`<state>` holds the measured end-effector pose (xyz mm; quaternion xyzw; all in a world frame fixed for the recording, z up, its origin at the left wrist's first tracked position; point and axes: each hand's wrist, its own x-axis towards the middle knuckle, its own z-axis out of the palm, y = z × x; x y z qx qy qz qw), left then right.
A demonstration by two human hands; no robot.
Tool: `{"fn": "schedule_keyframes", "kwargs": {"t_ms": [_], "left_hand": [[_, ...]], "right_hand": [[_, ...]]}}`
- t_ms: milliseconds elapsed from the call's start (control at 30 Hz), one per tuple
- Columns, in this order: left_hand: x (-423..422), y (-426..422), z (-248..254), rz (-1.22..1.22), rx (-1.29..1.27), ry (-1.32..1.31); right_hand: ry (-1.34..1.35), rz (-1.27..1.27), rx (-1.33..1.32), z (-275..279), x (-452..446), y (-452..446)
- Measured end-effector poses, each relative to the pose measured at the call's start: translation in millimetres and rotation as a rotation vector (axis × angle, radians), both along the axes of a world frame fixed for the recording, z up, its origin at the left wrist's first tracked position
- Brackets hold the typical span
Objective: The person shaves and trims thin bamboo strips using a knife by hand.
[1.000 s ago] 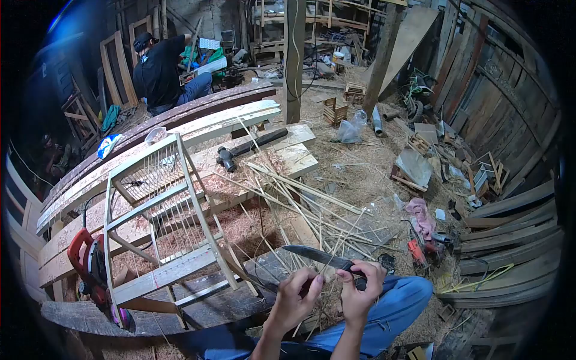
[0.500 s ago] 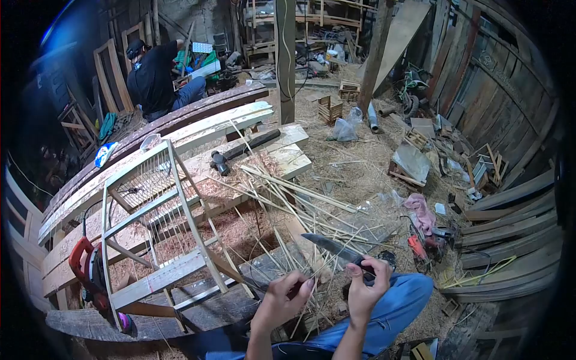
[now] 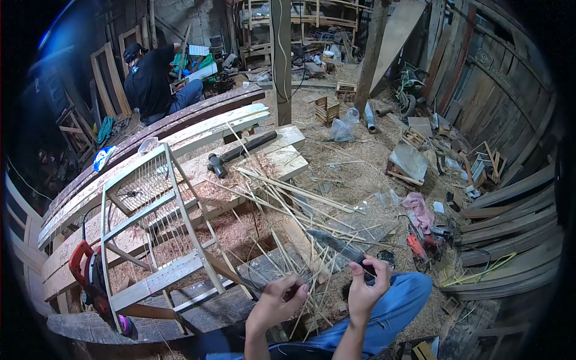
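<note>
My right hand is closed around the dark handle of a knife. Its broad blade points up and to the left, over the loose wooden strips. To its left is my left hand, with fingers curled and thumb pressed in. Whatever it pinches, if anything, is too thin or hidden to make out. Beneath and beyond both hands lies a scattered heap of thin wooden strips. A wooden frame strung with thin rods stands left of my left hand.
A hammer lies on the shaving-covered planks. At the left stands a red power tool. Another red tool and a pink cloth lie on the floor to the right. A person sits at the back left.
The knife blade has turned slightly, its tip shifting right and its flat catching light differently. Both hands keep nearly the same place and grip. The view has shifted a little.
</note>
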<state>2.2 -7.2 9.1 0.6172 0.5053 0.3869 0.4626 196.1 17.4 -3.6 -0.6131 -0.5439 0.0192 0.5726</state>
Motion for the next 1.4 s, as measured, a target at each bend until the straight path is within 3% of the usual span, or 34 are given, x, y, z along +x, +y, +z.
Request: {"fn": "schedule_keyframes", "kwargs": {"t_ms": [267, 433, 567, 633, 700, 867, 1033, 1233, 1400], "left_hand": [[-9, -1, -9, 0.003, -0.017, -0.031], [-7, -2, -10, -0.004, -0.001, -0.042], [-7, -3, -7, 0.007, 0.005, -0.051], [-10, -4, -2, 0.041, -0.106, -0.084], [-18, -5, -3, 0.075, -0.117, -0.105], [-10, -2, -10, 0.163, -0.098, -0.167], [8, 2, -3, 0.207, 0.081, 0.012], [13, 6, 2, 0.229, 0.252, 0.008], [12, 6, 6, 0.240, 0.144, -0.017]], "right_hand": [[-0.004, -0.034, -0.002, -3, -7, -2], [0.247, -0.103, -0.030, -9, -15, -3], [0.197, -0.116, 0.016, -6, -17, -2], [0.421, -0.136, -0.001, -4, -17, -3], [0.389, -0.163, 0.068, -6, -9, 2], [0.427, -0.062, -0.040, -10, -7, 2], [0.516, 0.029, -0.075, -5, -19, -1], [0.525, 0.033, -0.047, -4, -19, 0], [0.503, 0.095, -0.085, 2, -24, -2]]}}
